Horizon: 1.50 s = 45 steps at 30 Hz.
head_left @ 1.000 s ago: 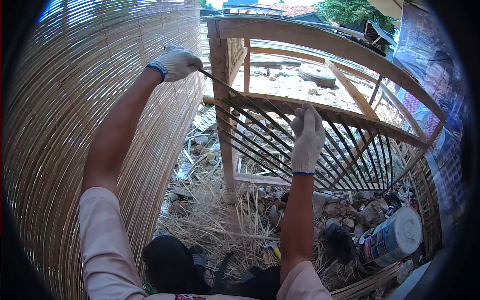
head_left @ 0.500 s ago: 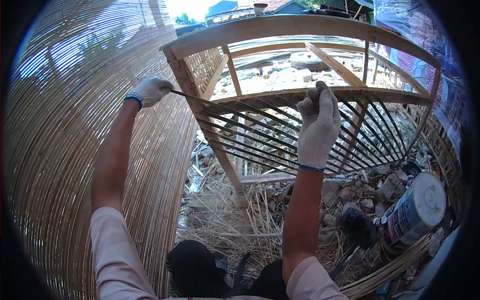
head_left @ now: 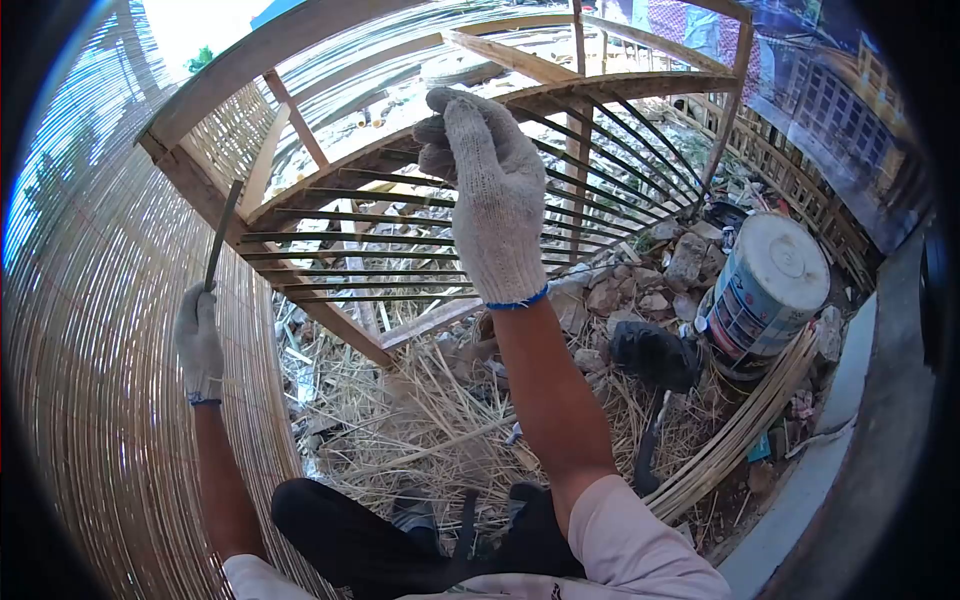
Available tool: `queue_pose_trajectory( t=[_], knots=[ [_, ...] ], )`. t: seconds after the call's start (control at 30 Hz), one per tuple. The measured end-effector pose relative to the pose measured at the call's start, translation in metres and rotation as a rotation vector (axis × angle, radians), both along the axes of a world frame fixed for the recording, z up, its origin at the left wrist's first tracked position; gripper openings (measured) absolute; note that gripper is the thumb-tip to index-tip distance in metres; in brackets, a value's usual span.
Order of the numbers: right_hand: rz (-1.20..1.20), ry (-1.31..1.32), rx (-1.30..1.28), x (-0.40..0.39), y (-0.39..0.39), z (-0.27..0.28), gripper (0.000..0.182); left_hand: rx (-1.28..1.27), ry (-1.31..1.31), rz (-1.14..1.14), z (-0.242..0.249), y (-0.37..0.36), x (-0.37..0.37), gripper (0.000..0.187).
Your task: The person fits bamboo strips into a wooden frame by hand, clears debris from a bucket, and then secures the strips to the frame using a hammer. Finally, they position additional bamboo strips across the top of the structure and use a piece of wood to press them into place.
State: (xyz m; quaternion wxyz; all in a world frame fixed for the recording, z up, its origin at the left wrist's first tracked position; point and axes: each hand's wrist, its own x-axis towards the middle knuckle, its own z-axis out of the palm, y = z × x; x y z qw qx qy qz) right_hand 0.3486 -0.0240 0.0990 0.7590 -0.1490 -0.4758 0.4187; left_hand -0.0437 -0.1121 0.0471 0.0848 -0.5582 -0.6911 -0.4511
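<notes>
My left hand (head_left: 199, 345), in a white knit glove, is closed around a thin dark slat (head_left: 222, 235) that points upward, its top end beside the frame's left post. My right hand (head_left: 490, 190), gloved too, is raised before the middle rail (head_left: 640, 86) with its fingers curled together. Whatever those fingers hold, if anything, is hidden. Several dark slats (head_left: 350, 254) fan across the lower part of the wooden frame (head_left: 318, 310), below and around my right hand.
A large split-bamboo screen (head_left: 120, 400) stands on the left. Straw and rubble (head_left: 410, 410) cover the ground. At right are a lidded paint bucket (head_left: 765, 290), a black bag (head_left: 655, 355), a bundle of bamboo strips (head_left: 745, 425) and a hatchet-like tool (head_left: 650, 450).
My left hand has dropped away from the frame's post and now holds the slat upright. The view has turned right and down, so the frame sits farther left. My right hand stays curled.
</notes>
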Motion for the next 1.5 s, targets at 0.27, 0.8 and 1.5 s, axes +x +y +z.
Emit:
queue_pose_trajectory(
  t=[0.27, 0.8, 1.5],
  knots=[
    [-0.051, -0.142, -0.036, 0.002, -0.010, 0.000, 0.035, 0.144, -0.541, -0.419, -0.025, 0.032, 0.112, 0.025],
    [0.148, -0.273, -0.185, -0.033, 0.016, -0.048, 0.032, 0.064, -0.688, -0.354, -0.060, 0.023, 0.114, 0.026],
    [0.140, -0.402, -0.200, -0.023, -0.003, -0.042, 0.032, -0.037, -0.770, -0.534, -0.044, 0.008, 0.159, 0.030]
  ],
)
